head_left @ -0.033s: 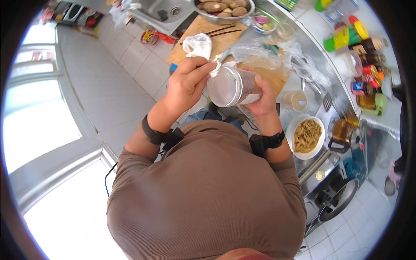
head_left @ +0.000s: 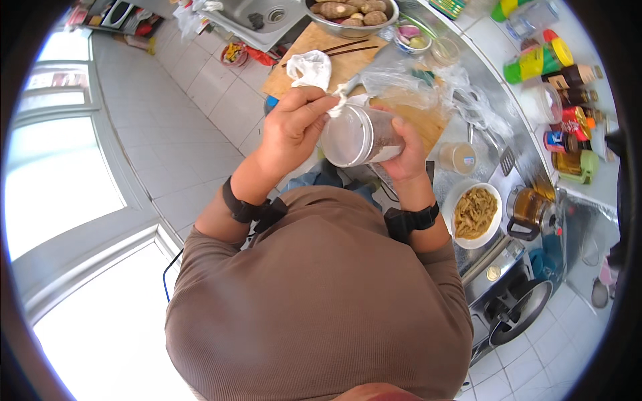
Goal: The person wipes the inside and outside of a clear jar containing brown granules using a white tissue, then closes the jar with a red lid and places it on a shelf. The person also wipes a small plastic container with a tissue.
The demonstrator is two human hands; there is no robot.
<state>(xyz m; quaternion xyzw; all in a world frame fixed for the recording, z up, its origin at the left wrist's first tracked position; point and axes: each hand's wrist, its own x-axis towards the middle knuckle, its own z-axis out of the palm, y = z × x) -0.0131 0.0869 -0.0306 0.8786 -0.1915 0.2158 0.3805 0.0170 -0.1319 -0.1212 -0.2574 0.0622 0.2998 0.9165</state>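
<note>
My right hand (head_left: 405, 152) is wrapped round a clear plastic jar (head_left: 384, 136), which is tilted on its side above the counter edge. Brownish contents show through its wall. The jar's round, pale end (head_left: 345, 136) faces left; whether that is a lid or an open mouth I cannot tell. Pinched in the fingers of my left hand (head_left: 294, 123) is a twisted white strip (head_left: 339, 103), thin like plastic or tissue, close to the jar's upper rim. Behind it, a crumpled white bag (head_left: 311, 69) lies on the wooden board (head_left: 284, 81).
Dark chopsticks (head_left: 344, 50) rest on the board, beside a bowl of root vegetables (head_left: 354, 25) and the sink (head_left: 264, 27). Clear plastic bags (head_left: 468, 100) cover the counter at right. Nearer stand a bowl of brown strips (head_left: 477, 212), a glass pot (head_left: 531, 204) and several bottles (head_left: 568, 75).
The surroundings have shifted slightly down and right in the picture. Both hands keep their holds, with the jar almost in the same place.
</note>
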